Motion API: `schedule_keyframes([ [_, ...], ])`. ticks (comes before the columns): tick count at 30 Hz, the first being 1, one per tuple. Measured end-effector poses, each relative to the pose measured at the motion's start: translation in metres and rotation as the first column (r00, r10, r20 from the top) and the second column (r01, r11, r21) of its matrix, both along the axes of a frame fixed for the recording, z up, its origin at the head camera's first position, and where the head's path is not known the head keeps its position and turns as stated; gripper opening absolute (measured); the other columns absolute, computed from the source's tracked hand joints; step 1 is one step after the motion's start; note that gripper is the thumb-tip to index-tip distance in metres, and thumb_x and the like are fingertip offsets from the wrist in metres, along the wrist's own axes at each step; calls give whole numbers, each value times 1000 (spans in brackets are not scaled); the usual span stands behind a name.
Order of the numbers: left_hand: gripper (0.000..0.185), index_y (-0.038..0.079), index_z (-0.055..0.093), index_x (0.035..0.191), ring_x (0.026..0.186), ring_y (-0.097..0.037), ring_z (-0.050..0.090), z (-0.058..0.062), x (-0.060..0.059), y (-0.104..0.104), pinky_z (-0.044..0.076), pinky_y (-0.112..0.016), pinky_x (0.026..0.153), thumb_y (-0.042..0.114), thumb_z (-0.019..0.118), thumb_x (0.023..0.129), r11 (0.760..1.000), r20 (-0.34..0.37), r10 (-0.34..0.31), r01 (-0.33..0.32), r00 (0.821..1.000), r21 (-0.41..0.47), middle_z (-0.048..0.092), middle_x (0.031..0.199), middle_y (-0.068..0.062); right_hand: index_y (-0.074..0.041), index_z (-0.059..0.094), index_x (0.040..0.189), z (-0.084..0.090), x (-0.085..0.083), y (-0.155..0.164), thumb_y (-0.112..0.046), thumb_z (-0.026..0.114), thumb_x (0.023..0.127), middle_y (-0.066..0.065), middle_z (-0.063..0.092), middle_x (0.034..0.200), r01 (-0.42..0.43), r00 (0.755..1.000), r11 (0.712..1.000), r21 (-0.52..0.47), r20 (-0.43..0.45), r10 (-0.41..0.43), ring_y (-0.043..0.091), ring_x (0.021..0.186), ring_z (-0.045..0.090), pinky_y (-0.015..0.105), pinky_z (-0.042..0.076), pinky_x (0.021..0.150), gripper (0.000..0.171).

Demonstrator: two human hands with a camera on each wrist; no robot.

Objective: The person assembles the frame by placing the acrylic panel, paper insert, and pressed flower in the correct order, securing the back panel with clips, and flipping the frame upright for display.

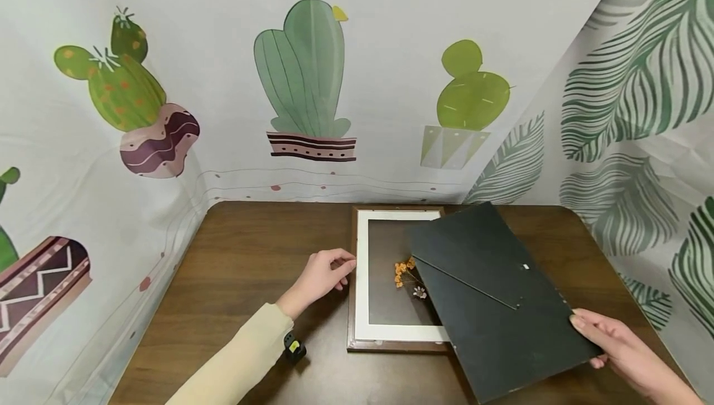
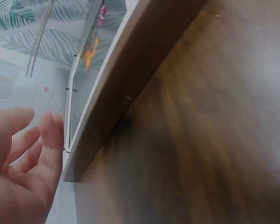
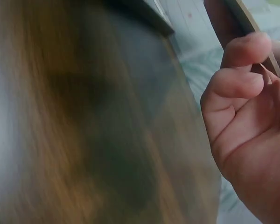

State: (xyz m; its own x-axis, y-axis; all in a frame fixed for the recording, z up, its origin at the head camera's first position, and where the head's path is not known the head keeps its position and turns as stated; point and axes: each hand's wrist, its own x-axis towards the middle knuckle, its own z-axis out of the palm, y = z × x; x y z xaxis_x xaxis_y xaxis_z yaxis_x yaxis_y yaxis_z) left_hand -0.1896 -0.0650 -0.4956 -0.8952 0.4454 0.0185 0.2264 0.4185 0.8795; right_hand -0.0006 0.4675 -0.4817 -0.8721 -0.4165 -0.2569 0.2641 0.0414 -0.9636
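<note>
A brown wooden picture frame (image 1: 398,347) lies on the table, showing a white border (image 1: 362,281) and a dark picture area with orange flowers (image 1: 400,270) and a small pale flower. My left hand (image 1: 326,271) is at the frame's left side, fingers loosely bent with nothing in them; the left wrist view has the hand (image 2: 28,158) beside the frame's side (image 2: 116,79). With my right hand (image 1: 613,343) I pinch the right edge of a black backing board (image 1: 491,306), thumb on top. The board is tilted and hides the frame's right part. A thin rod lies across its face.
The brown wooden table (image 1: 268,231) has rounded far corners. Behind it hangs a white cloth (image 1: 390,82) printed with cacti and leaves, also draped at both sides. A small black device (image 1: 294,349) with a yellow-green mark is at my left wrist.
</note>
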Motion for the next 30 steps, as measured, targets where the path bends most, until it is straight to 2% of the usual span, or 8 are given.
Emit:
schedule_keyframes([
  [5, 21, 0, 75, 113, 63, -15, 67, 9, -8, 7, 62, -29, 58, 17, 68, 103, 999, 38, -16, 15, 999, 34, 73, 84, -17, -22, 67, 136, 2, -11, -25, -3, 20, 114, -2, 75, 98, -96, 994, 991, -96, -57, 90, 39, 62, 25, 51, 20, 54, 55],
  [9, 27, -8, 72, 119, 81, -32, 74, 12, -17, 8, 65, -32, 72, 14, 65, 104, 988, 135, -91, 72, 987, 139, 74, 98, -25, -18, 66, 137, 3, -19, -40, -2, 20, 113, 0, 75, 98, -151, 987, 979, -137, -70, 142, 39, 61, 27, 51, 19, 53, 55],
  [14, 36, -17, 62, 127, 98, -31, 74, 14, -25, 1, 63, -36, 89, 12, 52, 110, 931, 317, -224, 107, 922, 348, 71, 114, -28, -22, 66, 139, 6, -28, -48, 0, 20, 112, 0, 76, 97, -180, 982, 974, -137, -87, 169, 11, 59, 53, 50, 17, 51, 57],
  [16, 40, -17, 60, 131, 99, -21, 71, 14, -27, -3, 62, -35, 91, 17, 49, 112, 917, 371, -239, 82, 897, 391, 70, 121, -25, -20, 65, 139, 8, -30, -49, 1, 20, 112, 1, 76, 98, -187, 980, 974, -130, -94, 176, 2, 72, 62, 51, 16, 51, 56],
  [19, 43, -13, 62, 133, 101, -16, 66, 14, -29, -8, 61, -30, 88, 22, 50, 112, 917, 418, -242, 65, 876, 395, 69, 127, -16, -10, 62, 138, 11, -33, -52, 2, 20, 112, 1, 75, 98, -219, 973, 967, -131, -106, 206, 3, 73, 63, 52, 17, 50, 51],
  [24, 28, -7, 70, 120, 88, -11, 62, 12, -30, -13, 55, -22, 74, 15, 56, 108, 913, 444, -327, 157, 834, 376, 69, 100, -1, 8, 58, 123, 14, -43, -61, 4, 21, 111, 0, 69, 92, -267, 958, 957, -110, -143, 250, 29, 57, 42, 53, 20, 47, 39],
  [27, 17, 0, 72, 108, 78, -9, 56, 10, -28, -16, 50, -21, 67, 10, 59, 106, 900, 458, -375, 199, 806, 387, 60, 85, 2, 11, 57, 115, 16, -50, -63, 5, 21, 111, 1, 68, 93, -276, 953, 956, -99, -154, 259, 24, 58, 51, 48, 33, 46, 36],
  [30, 14, 7, 72, 101, 73, -9, 51, 9, -26, -18, 47, -20, 64, 10, 59, 106, 901, 484, -383, 202, 787, 384, 54, 79, 3, 11, 58, 120, 18, -57, -62, 5, 20, 111, 6, 72, 103, -292, 948, 951, -98, -163, 274, 17, 80, 70, 40, 55, 61, 39],
])
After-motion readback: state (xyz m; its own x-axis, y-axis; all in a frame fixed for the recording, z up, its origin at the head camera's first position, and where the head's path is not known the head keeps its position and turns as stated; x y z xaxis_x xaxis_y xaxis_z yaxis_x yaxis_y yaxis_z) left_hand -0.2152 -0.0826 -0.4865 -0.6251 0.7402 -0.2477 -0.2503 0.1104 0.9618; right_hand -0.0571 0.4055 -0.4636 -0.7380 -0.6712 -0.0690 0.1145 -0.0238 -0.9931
